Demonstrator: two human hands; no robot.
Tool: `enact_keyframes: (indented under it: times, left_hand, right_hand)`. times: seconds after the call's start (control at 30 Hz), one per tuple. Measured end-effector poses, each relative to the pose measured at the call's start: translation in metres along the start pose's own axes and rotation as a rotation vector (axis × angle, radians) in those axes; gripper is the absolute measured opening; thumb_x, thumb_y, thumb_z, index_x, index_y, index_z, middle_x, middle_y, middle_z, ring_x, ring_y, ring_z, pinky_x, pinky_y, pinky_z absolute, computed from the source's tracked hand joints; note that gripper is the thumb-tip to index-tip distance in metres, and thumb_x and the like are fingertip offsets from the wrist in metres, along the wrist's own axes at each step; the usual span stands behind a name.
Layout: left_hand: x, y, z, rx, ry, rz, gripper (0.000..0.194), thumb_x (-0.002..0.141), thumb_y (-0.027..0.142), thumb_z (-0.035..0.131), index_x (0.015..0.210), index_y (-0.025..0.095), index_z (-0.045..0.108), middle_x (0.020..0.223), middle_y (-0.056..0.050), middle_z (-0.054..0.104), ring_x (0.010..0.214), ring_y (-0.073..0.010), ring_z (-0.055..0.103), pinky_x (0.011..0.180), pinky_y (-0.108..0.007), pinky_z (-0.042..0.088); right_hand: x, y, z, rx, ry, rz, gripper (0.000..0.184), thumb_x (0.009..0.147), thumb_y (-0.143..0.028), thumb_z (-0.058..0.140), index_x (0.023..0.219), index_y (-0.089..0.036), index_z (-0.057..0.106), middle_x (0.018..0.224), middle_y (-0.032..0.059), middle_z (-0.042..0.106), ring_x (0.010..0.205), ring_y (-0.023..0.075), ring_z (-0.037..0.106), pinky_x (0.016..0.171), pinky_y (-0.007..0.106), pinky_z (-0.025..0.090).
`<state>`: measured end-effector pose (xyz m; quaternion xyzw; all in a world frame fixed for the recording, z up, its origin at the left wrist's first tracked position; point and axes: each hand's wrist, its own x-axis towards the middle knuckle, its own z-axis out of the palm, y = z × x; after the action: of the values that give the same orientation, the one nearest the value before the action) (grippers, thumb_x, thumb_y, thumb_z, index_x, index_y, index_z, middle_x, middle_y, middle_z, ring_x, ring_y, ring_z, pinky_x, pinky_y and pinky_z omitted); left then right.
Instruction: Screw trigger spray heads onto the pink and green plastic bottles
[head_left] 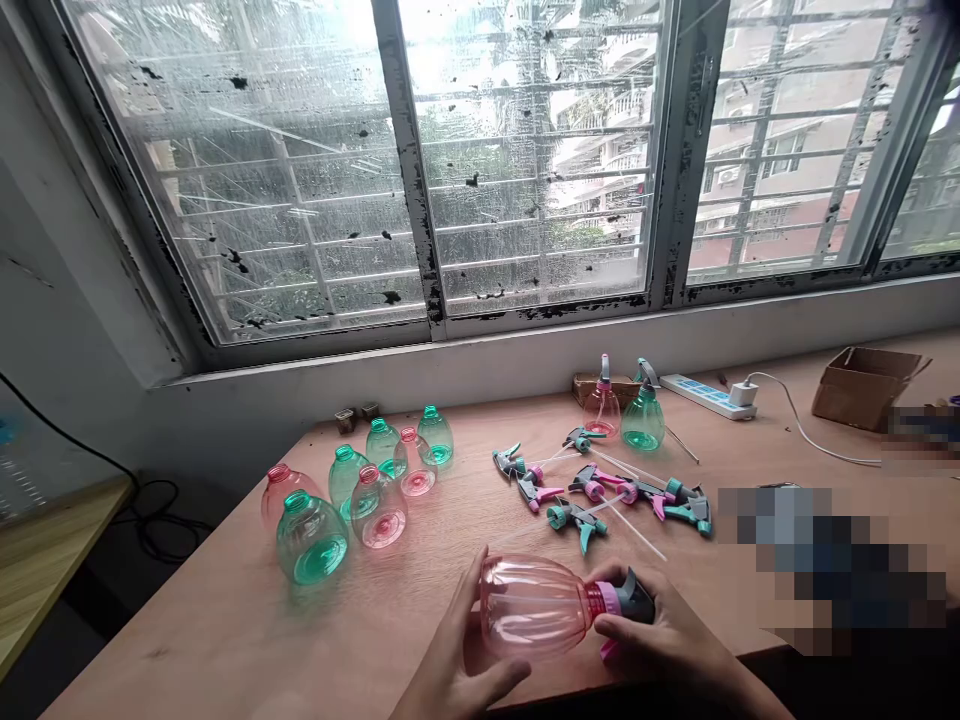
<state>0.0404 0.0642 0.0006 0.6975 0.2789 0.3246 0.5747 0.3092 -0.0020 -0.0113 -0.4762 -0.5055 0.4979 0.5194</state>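
A pink see-through spray bottle [534, 606] lies sideways between my hands just above the table's front edge. My left hand [469, 645] cups its base, with the thumb along the lower side. At the neck, my right hand [645, 620] grips the pink collar and grey spray head [634, 598]; a bit of the pink trigger shows below. Beyond the hands lies a loose pile of spray heads [577, 520] in grey with pink or green, their thin tubes sticking out. To the left stand several open-necked bottles, among them a green bottle [311, 545] and a pink bottle [379, 510].
Two bottles with heads on, a pink one [601, 410] and a green one [643, 418], stand near the window wall. Behind them are a white power strip [709, 396] with a plugged-in charger and an open cardboard box [862, 388]. A blurred patch covers the right side.
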Motion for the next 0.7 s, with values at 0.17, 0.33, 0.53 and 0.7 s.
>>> enact_keyframes:
  times: [0.17, 0.33, 0.53, 0.7]
  left_hand:
    - [0.001, -0.002, 0.001, 0.081, 0.009, 0.038, 0.101, 0.081, 0.039, 0.08, 0.158, 0.029, 0.016, 0.163, -0.012, 0.034, 0.145, -0.0319, 0.039, 0.121, -0.045, 0.03]
    - [-0.001, -0.004, 0.001, -0.043, 0.018, -0.022, 0.102, 0.078, 0.042, 0.081, 0.158, 0.024, 0.021, 0.162, -0.015, 0.035, 0.146, -0.0348, 0.038, 0.121, -0.048, 0.031]
    - [0.002, 0.004, 0.002, 0.067, 0.034, 0.067, 0.094, 0.082, 0.036, 0.078, 0.157, 0.03, 0.023, 0.163, -0.012, 0.035, 0.148, -0.0343, 0.035, 0.124, -0.051, 0.024]
    - [-0.001, 0.007, 0.004, -0.086, 0.014, 0.028, 0.109, 0.072, 0.044, 0.085, 0.158, 0.031, 0.018, 0.156, -0.013, 0.044, 0.143, -0.0368, 0.042, 0.12, -0.051, 0.032]
  right_hand:
    - [0.001, 0.001, 0.0, 0.012, -0.003, 0.002, 0.044, 0.069, -0.05, 0.086, 0.093, -0.018, 0.067, 0.077, -0.0003, 0.065, 0.063, 0.0185, 0.068, 0.06, 0.03, 0.061]
    - [0.0, 0.003, 0.0, 0.028, 0.0, 0.008, 0.045, 0.068, -0.051, 0.086, 0.091, -0.017, 0.067, 0.077, -0.0001, 0.065, 0.062, 0.0181, 0.068, 0.058, 0.029, 0.06]
    - [0.0, 0.002, 0.001, 0.014, 0.018, 0.001, 0.047, 0.066, -0.052, 0.087, 0.092, -0.018, 0.067, 0.076, -0.0004, 0.064, 0.064, 0.0189, 0.067, 0.057, 0.029, 0.06]
    - [0.0, 0.0, 0.001, 0.025, 0.016, 0.01, 0.046, 0.067, -0.052, 0.086, 0.091, -0.019, 0.067, 0.076, -0.0006, 0.065, 0.062, 0.0182, 0.066, 0.058, 0.028, 0.058]
